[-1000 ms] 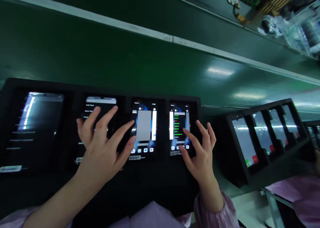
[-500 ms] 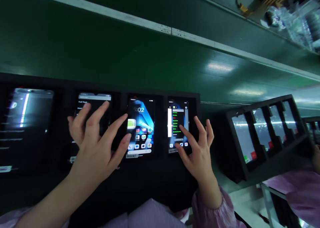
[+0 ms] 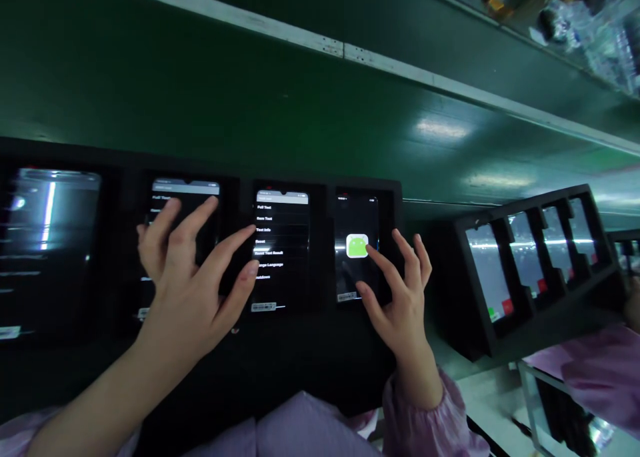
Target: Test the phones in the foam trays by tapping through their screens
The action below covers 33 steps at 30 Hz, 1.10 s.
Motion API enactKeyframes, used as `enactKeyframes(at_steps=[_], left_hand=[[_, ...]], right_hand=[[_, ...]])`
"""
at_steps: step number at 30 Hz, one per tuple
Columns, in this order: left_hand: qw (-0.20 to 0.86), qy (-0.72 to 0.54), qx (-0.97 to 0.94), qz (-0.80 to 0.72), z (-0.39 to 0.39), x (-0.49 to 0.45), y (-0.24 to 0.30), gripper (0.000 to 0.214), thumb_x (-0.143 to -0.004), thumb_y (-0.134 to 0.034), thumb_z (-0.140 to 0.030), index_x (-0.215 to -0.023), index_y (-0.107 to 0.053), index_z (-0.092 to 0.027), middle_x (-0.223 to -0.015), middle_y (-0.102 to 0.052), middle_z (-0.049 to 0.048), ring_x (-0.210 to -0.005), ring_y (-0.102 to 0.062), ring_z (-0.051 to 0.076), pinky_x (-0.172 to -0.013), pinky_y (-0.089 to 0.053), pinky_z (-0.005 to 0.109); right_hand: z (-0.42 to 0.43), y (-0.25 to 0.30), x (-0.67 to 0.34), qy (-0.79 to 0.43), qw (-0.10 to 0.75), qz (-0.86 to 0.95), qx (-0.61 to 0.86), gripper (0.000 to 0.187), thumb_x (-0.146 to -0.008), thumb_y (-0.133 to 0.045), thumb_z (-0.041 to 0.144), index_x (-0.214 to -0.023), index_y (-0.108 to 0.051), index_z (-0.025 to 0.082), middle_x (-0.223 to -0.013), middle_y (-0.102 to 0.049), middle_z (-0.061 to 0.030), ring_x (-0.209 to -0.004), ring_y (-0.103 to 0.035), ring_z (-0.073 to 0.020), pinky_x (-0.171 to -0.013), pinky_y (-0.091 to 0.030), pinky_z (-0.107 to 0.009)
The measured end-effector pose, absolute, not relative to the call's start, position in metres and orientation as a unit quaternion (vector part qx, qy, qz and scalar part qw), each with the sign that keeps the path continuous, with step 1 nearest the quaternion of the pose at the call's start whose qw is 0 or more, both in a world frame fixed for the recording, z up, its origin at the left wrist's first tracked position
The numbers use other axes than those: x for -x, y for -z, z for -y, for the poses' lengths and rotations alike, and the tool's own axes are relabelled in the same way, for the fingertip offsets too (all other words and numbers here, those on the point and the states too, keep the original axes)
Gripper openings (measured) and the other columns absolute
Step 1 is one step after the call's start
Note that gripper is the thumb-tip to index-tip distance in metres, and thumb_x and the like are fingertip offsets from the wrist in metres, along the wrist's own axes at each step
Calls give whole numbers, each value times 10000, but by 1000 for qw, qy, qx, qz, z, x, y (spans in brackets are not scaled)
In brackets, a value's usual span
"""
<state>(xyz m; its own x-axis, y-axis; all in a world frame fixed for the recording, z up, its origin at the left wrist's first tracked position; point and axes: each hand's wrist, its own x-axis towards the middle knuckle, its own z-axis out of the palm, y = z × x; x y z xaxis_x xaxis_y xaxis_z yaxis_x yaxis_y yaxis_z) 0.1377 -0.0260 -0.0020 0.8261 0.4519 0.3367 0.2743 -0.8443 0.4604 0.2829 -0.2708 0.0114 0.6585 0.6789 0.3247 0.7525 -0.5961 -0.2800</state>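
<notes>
A black foam tray (image 3: 320,350) in front of me holds several lit phones side by side. My left hand (image 3: 193,287) hovers open over them, fingers spread, its thumb tip at the left edge of the third phone (image 3: 281,247), which shows a white text menu on black. Its other fingers reach over the second phone (image 3: 185,207). My right hand (image 3: 397,297) is open too, its index fingertip on the fourth phone (image 3: 357,247), beside a green icon on a dark screen. The first phone (image 3: 50,237) at far left lies untouched.
A second black tray (image 3: 545,313) with several phones showing red and green buttons sits tilted at the right. Behind runs a green conveyor belt (image 3: 250,97) with a white rail (image 3: 345,50). Another person's pink sleeve (image 3: 600,370) shows at lower right. Clutter lies at top right.
The third phone went from a grey panel to a home screen to a text menu. The fourth phone changed from a green-lined list to a green icon. Both hands barely moved.
</notes>
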Motion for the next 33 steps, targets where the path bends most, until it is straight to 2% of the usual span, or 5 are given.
enactKeyframes(at_steps=[6, 15, 22, 26, 33], left_hand=[[197, -236, -945, -109, 9, -138, -5, 362, -1030, -529, -445, -1286, -680, -238, -1715, -318, -1, -1634, -195, 279, -1369, -190, 440], [252, -206, -929, -179, -20, -138, -7, 307, -1012, -516, -350, -1244, -717, -368, -1624, -456, -62, -1597, -269, 311, -1348, -241, 584], [233, -159, -946, -156, -22, -133, 1, 381, -1011, -511, -454, -1373, -609, -521, -1750, -163, -149, -1622, -96, 432, -1235, -116, 842], [241, -133, -951, -139, -20, -137, 1, 430, -1013, -472, -551, -1437, -542, -555, -1761, -12, -188, -1632, -4, 440, -1273, -19, 807], [248, -138, -950, -132, -17, -140, 3, 494, -1021, -361, -628, -1509, -301, -675, -1756, -22, -204, -1630, 23, 413, -1253, 23, 800]], right_hand=[[261, -12, -302, 103, 215, 399, 885, 372, -1045, -562, 444, -1355, -649, 257, -1579, -492, -132, -1546, -346, -416, -1199, -380, -714], [247, -16, -328, 129, 196, 444, 865, 333, -1047, -540, 387, -1325, -690, 284, -1609, -465, -79, -1560, -312, -446, -1242, -320, -703], [246, -17, -325, 108, 183, 436, 875, 367, -1064, -519, 447, -1348, -673, 271, -1624, -444, -93, -1568, -289, -457, -1242, -309, -716], [244, -16, -325, 108, 182, 438, 874, 372, -1071, -510, 457, -1345, -672, 264, -1616, -448, -99, -1571, -286, -446, -1244, -316, -704], [244, -15, -324, 101, 174, 436, 877, 370, -1056, -528, 461, -1345, -671, 278, -1630, -430, -89, -1568, -279, -463, -1242, -298, -724]])
